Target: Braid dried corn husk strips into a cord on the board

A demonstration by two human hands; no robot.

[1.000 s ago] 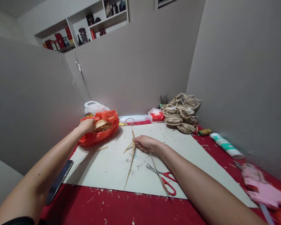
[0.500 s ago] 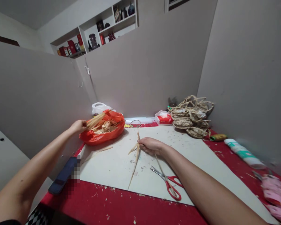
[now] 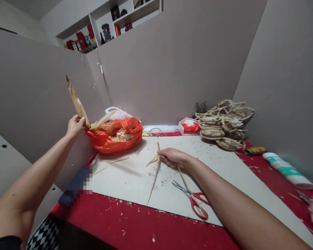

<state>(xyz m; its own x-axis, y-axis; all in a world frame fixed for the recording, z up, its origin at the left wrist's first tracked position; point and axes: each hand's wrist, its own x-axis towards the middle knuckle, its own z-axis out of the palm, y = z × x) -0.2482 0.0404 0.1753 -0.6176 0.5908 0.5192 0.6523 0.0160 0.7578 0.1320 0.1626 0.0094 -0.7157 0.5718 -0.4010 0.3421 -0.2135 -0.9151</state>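
My left hand [image 3: 74,125] grips a long dried husk strip [image 3: 75,100] and holds it up, tilted left, just left of a red plastic bag [image 3: 112,144] full of husks. My right hand [image 3: 173,157] rests on the white board [image 3: 219,173] and pinches a bundle of crossed straw strips [image 3: 155,166] that lies flat and fans toward me. Red-handled scissors [image 3: 195,201] lie open beside my right forearm.
A pile of woven straw baskets [image 3: 224,125] sits at the back right, with a red tissue pack [image 3: 189,126] next to it. A white tube [image 3: 287,170] and a thread spool [image 3: 254,150] lie on the red tablecloth [image 3: 135,229]. A phone [image 3: 75,184] is at the left edge. Partition walls enclose the table.
My left hand has drawn a husk strip out of the red bag and lifted it up and to the left. My right hand has stayed on the straw bundle.
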